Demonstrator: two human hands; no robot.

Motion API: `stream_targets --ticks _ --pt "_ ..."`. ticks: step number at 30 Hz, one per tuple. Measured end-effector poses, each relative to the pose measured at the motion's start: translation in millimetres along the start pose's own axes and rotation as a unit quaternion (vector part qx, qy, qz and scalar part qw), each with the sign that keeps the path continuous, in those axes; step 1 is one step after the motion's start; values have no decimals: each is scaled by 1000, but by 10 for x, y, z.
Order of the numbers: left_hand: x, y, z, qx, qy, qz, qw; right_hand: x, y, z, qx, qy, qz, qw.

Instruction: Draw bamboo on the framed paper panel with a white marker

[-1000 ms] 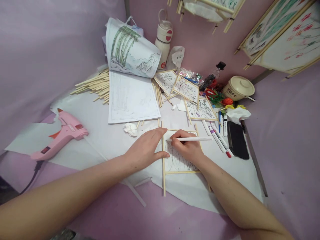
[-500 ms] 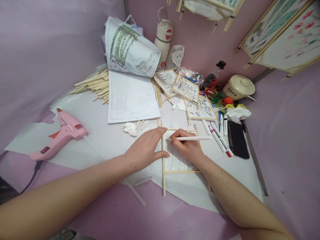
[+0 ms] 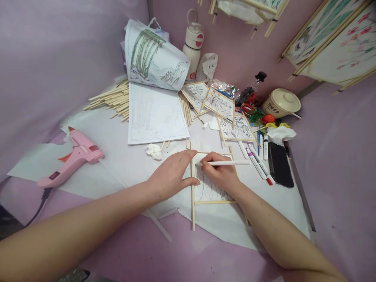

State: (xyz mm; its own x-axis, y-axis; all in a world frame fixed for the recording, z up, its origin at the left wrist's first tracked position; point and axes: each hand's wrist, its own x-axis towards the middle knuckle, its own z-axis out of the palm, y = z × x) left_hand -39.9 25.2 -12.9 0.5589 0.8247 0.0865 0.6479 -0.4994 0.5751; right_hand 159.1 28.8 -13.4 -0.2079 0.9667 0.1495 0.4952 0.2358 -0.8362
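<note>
Gripping one pen [image 3: 232, 163], right hand [image 3: 221, 172] rests on one framed drawing [image 3: 205, 190]; left hand [image 3: 170, 174] lies outspread.

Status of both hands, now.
Left hand: open, laid over the frame's left edge.
Right hand: closed, holding a white pen.

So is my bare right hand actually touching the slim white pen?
Touching. The head view shows the bare right hand gripping the slim white pen near its tip, with the barrel lying across the hand.
</note>
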Motion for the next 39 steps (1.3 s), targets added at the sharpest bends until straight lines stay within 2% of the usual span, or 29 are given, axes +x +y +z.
stream_targets --ticks 39 --pt "-1 -16 12 5 3 2 1000 -7 2 7 2 -9 -5 1000"
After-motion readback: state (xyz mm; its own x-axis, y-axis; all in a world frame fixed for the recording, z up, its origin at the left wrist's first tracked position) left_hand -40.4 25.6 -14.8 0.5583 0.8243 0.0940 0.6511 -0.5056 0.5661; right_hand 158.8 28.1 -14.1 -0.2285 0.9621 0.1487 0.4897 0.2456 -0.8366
